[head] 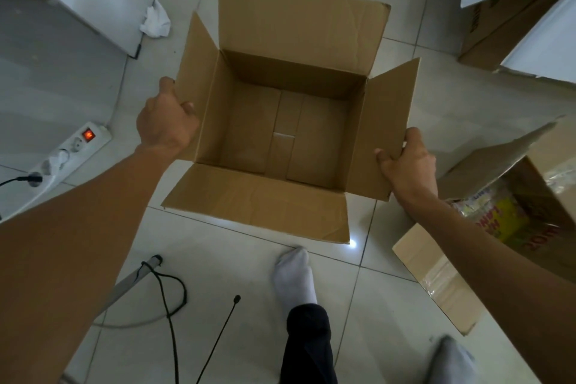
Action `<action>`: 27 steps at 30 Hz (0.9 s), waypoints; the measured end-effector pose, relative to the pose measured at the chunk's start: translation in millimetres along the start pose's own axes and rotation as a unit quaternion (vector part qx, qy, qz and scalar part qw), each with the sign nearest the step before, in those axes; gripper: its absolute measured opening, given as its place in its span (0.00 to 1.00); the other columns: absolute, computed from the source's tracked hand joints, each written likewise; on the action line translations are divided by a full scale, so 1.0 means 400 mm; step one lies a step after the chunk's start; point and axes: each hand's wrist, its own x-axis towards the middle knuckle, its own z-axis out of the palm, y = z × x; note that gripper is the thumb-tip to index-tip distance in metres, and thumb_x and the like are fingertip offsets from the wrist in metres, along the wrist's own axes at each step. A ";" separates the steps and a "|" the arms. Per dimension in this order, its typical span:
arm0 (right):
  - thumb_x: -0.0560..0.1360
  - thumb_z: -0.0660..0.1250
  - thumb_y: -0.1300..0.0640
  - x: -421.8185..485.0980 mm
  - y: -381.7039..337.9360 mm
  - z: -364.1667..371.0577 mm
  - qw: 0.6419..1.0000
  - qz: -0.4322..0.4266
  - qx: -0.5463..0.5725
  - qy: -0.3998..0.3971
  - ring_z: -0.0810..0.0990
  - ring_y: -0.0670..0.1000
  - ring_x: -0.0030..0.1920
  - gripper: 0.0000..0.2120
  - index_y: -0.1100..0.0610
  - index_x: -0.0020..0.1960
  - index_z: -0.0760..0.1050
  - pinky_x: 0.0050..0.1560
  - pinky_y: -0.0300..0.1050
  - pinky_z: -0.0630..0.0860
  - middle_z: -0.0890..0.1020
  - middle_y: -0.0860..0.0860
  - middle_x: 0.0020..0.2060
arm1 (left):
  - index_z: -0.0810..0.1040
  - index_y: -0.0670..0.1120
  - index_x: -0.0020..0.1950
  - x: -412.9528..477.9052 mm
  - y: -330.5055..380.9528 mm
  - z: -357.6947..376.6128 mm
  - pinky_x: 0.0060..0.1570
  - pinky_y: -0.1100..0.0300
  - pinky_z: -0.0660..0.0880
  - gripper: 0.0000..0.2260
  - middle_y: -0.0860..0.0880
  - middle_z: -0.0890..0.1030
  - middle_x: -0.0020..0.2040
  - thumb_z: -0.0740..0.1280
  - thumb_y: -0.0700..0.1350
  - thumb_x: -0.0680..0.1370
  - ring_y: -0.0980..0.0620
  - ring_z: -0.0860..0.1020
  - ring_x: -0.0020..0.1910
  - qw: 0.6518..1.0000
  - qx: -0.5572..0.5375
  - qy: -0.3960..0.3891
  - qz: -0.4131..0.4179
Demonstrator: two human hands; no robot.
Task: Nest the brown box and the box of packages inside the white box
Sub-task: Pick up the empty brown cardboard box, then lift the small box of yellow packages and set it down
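While both hands hold only the side flaps of the empty brown box (280,121), the load hangs on thin, creased cardboard rather than on the walls or the base. The left hand (166,121) is closed on the left flap, fingers curled over its edge; the right hand (408,162) is closed on the lower corner of the right flap. Whether the box rests on the tiled floor (389,284) or is just off it cannot be told from this view.

The likeliest fault, in my judgement, is a flap folding or tearing at its crease as the box is lifted, so that it tips or drops. The near flap (258,206) lies splayed outward toward the socked foot (294,277) and could catch a leg or the rim of the target. The white box (526,19) stands well apart at upper right, only partly in view, so its opening cannot be judged; four spread flaps may jam there.

The box of packages (498,221) sits just beside the right forearm, tilted, its colourful packets showing, and a swing could knock it. A power strip (67,153) and loose cables (168,296) on the floor are trip hazards.
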 end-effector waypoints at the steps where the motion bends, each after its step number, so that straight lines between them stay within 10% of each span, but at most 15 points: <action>1: 0.76 0.66 0.51 -0.004 -0.001 -0.002 1.000 0.005 -0.003 -0.003 0.78 0.55 0.47 0.22 0.58 0.65 0.63 0.44 0.49 0.78 0.78 0.59 0.56 | 0.66 0.40 0.62 -0.007 0.005 -0.005 0.41 0.48 0.70 0.16 0.37 0.77 0.48 0.63 0.43 0.77 0.35 0.77 0.48 1.000 0.001 0.015 -0.011; 7: 0.73 0.68 0.47 -0.035 0.030 -0.050 0.999 0.021 -0.031 0.021 0.80 0.60 0.52 0.29 0.53 0.68 0.59 0.49 0.55 0.78 0.79 0.58 0.57 | 0.63 0.45 0.67 -0.072 0.070 -0.030 0.58 0.46 0.64 0.28 0.39 0.69 0.65 0.66 0.47 0.69 0.39 0.68 0.63 0.986 0.057 0.157 -0.012; 20: 0.72 0.67 0.54 -0.121 0.332 -0.333 0.998 -0.054 -0.037 0.001 0.76 0.59 0.54 0.16 0.53 0.58 0.69 0.43 0.46 0.67 0.78 0.55 0.53 | 0.65 0.45 0.67 -0.513 0.446 0.043 0.61 0.48 0.63 0.28 0.40 0.72 0.64 0.68 0.48 0.70 0.40 0.68 0.64 0.984 -0.058 0.164 0.030; 27: 0.71 0.66 0.53 -0.066 0.553 -0.512 0.987 -0.084 -0.135 -0.038 0.77 0.59 0.54 0.17 0.54 0.59 0.68 0.47 0.49 0.72 0.76 0.56 0.56 | 0.70 0.40 0.58 -0.870 0.654 0.227 0.52 0.46 0.67 0.21 0.38 0.75 0.56 0.71 0.42 0.69 0.37 0.72 0.56 0.983 -0.149 0.066 -0.083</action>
